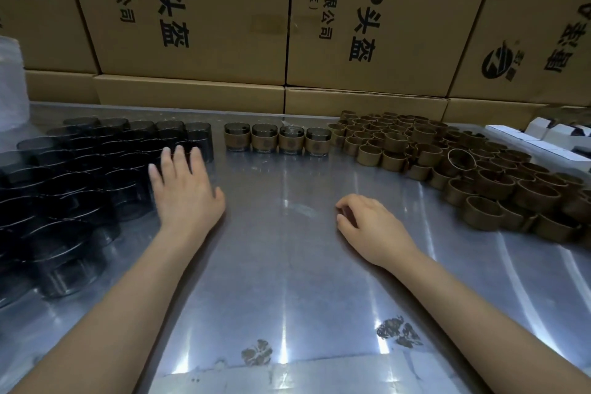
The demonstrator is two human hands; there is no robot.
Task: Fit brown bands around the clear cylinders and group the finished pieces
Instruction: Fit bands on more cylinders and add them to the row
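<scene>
Large brown cardboard boxes (pixel 198 19) with black print stand as a wall behind the shiny grey metal table (pixel 287 265). On the left part of the table stands a big group of dark clear glass cylinders (pixel 80 176), and on the right lies a heap of loose brown bands (pixel 454 166). Between them, at the back, four finished cylinders with brown bands (pixel 277 139) stand in a row, touching. The left hand (pixel 185 189) reaches to the bare cylinders with an open, flat grip and holds nothing. The right hand (pixel 367 221) rests on the table, its grip loosely curled and empty.
</scene>
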